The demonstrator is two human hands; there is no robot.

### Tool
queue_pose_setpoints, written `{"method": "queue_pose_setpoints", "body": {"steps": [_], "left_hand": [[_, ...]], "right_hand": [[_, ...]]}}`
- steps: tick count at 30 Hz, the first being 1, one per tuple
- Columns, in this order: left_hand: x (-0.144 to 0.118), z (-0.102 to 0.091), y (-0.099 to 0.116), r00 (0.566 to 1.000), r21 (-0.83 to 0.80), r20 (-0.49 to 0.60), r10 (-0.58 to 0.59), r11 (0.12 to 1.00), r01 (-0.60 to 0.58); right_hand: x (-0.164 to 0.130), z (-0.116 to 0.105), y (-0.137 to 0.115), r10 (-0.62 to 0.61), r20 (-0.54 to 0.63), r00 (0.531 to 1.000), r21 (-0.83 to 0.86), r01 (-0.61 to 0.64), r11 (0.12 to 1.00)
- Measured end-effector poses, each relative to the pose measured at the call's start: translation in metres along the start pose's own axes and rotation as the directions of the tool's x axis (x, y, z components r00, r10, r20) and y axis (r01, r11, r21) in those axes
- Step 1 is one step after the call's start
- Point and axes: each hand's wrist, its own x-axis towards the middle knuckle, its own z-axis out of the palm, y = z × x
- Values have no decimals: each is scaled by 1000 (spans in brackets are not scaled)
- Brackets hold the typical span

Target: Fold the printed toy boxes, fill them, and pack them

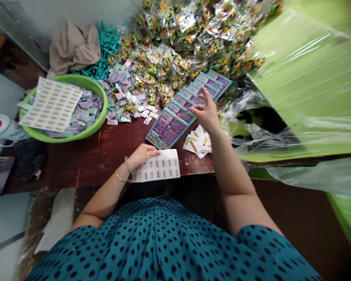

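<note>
My left hand (143,155) holds a white sheet of small oval stickers (160,167) at the table's front edge, thumb on top. My right hand (206,113) is over a fanned row of purple and blue printed cards (168,128). Its thumb and forefinger come together while other fingers stick up; anything between the fingertips is too small to make out. The cards overlap, each showing a white barcode label. Beside my right forearm lies a loose pile of small white printed papers (194,142), partly covered by the arm.
On the left, a green basket (100,121) of small sachets carries another sticker sheet (50,105). Loose sachets (122,89), teal plastic pieces (107,43) and clear bags of colourful bits (193,43) fill the back. Plastic-wrapped green panels (310,78) stand right; a phone (0,175) and lidded cup (9,132) sit left.
</note>
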Motion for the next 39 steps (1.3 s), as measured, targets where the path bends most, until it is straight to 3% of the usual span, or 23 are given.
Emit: {"method": "queue_pose_setpoints", "body": {"steps": [3,7,11,16,20,25,28,30,32,34,37,39], "left_hand": [[-3,0,-7,1000,-6,2,-5,1000,5],[-2,-3,-19,1000,18,-4,-1,1000,1],[0,-8,-22,1000,5,7,8,1000,-8],[1,-13,-19,999,0,15,45,999,-45],[4,-10,-17,999,-8,28,45,999,-45],[5,-4,-17,999,14,16,43,999,-43],[3,-6,-17,999,16,19,47,999,-48],[3,-7,-18,999,22,22,46,999,-46],[4,-8,-19,999,24,26,45,999,-46],[6,-6,-19,999,18,29,43,999,-44],[8,-2,-20,999,9,39,38,999,-38],[8,0,-19,998,10,45,35,999,-35]], "right_hand": [[19,11,17,-2,38,999,-109,6,994],[19,24,12,-114,25,993,-285,116,951],[19,9,-4,-161,-38,986,-420,130,898],[35,-23,1,-18,-80,997,-295,-6,956],[45,-9,19,127,-72,989,-185,-138,973],[39,8,23,85,-205,975,-328,-151,933],[37,-11,27,-10,-343,939,-463,-161,872],[41,-31,33,-9,-400,916,-451,-188,872],[48,-46,41,65,-381,922,-349,-208,914],[54,-52,46,142,-282,949,-233,-211,949],[60,-43,52,176,-161,971,-173,-203,964],[64,-32,55,170,-156,973,-203,-200,959]]}}
